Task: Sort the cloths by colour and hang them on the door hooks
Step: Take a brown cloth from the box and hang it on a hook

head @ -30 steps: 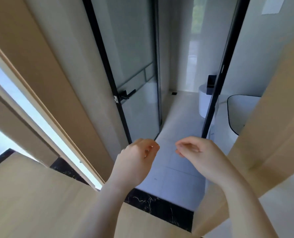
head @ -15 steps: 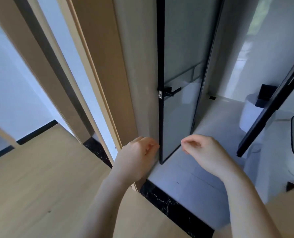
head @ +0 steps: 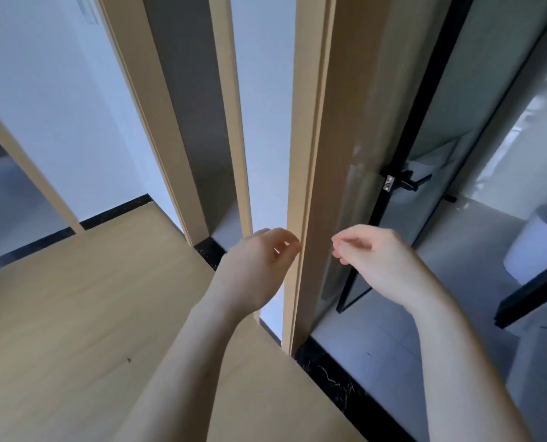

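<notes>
Judging by the left hand [head: 259, 266] and right hand [head: 371, 260] — loosely curled, empty, held apart at the door frame [head: 310, 154] — no cloth or hook is seen; cloths must first be fetched.

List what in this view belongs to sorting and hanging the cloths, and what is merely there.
Belongs to the job:
- left hand, holding nothing
- right hand, holding nothing
- no cloths or hooks are in view

Merely there:
- wooden door frame
- glass door, no hooks showing on it
- black handle
- wood floor
- black threshold strip
</notes>
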A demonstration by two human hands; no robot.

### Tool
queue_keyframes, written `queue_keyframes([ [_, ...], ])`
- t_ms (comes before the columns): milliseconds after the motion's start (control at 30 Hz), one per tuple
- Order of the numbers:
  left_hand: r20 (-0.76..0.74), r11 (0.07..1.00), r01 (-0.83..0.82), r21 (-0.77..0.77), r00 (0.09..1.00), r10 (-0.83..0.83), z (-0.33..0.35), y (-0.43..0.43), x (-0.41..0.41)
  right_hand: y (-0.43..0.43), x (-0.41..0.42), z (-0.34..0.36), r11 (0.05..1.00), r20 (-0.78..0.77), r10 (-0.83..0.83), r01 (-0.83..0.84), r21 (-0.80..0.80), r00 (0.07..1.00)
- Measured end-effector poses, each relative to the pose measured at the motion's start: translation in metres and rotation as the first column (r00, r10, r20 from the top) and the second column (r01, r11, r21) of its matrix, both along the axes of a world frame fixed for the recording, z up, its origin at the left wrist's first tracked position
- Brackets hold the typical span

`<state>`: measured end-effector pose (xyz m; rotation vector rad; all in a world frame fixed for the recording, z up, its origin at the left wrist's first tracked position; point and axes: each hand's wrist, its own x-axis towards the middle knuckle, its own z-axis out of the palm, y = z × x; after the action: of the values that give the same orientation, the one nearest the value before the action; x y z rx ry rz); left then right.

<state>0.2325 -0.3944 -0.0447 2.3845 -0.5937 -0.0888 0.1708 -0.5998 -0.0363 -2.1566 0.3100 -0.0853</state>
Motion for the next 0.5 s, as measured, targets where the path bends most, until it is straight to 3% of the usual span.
queue_keyframes([
  [500, -0.078, 0.947, -0.319, -0.039, 0.946, 0.315, -0.014, 0.176, 0.059, 0.17, 0.127, -0.009, 0.956, -0.054, 0.282, -0.285, -0.07, 0.958],
])
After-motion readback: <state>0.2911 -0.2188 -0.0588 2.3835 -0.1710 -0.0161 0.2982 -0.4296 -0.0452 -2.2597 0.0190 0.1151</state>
